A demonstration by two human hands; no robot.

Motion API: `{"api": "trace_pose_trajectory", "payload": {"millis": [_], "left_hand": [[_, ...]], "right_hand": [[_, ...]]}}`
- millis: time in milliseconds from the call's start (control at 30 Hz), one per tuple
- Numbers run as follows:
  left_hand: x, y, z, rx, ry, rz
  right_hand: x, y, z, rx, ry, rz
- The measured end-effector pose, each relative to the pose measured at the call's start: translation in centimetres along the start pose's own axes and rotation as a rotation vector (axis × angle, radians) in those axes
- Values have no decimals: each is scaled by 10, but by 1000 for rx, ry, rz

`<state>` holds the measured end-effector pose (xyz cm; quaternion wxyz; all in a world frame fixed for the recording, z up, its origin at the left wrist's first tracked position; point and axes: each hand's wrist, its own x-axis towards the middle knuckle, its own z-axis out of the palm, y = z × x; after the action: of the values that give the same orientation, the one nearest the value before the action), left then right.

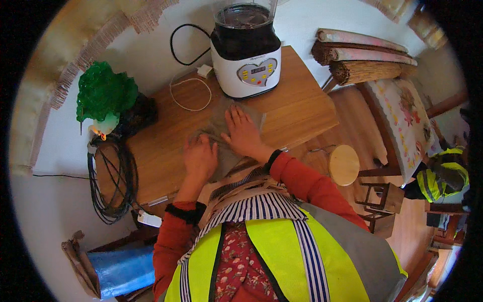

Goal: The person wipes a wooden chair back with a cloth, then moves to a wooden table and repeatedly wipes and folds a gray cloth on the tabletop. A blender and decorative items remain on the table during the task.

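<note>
A thin greyish-brown cloth or sheet (226, 156) lies rumpled on the wooden cabinet top (158, 151). Flat on its upper part rests my right hand (243, 133), fingers stretched towards the blender and thumb apart. My left hand (200, 156) is on the near left part of the sheet, its fingertips bent down into a fold. Whether those fingers pinch the material cannot be seen. Just beyond both hands stands a white and black blender (247, 64) with a heart-shaped control panel and a clear jug, cut off by the top of the picture.
A white cable (190, 109) loops left of the blender. Coiled black cable (113, 185) hangs at the cabinet's left end, beside a green plastic bag (105, 87). To the right are rolled mats (369, 71), a round stool (344, 165) and another person in a yellow vest (441, 175).
</note>
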<state>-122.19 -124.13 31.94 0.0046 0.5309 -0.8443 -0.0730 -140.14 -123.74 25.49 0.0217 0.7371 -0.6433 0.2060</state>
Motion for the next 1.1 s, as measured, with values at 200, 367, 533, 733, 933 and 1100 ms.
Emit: {"api": "trace_pose_trajectory", "payload": {"millis": [200,367,533,733,933,1100], "left_hand": [[4,27,25,101,150,104],[29,61,47,-4,149,207],[71,108,55,5,144,359],[109,162,59,-30,115,544],[117,182,64,-114,103,642],[99,167,58,-52,38,664]], "right_hand": [[6,33,-6,16,-1,-8],[-10,76,-25,7,-29,81],[-18,136,-48,-28,-22,127],[-41,208,-78,-133,-18,438],[-74,213,-85,-199,27,591],[-85,185,-82,-244,53,658]]}}
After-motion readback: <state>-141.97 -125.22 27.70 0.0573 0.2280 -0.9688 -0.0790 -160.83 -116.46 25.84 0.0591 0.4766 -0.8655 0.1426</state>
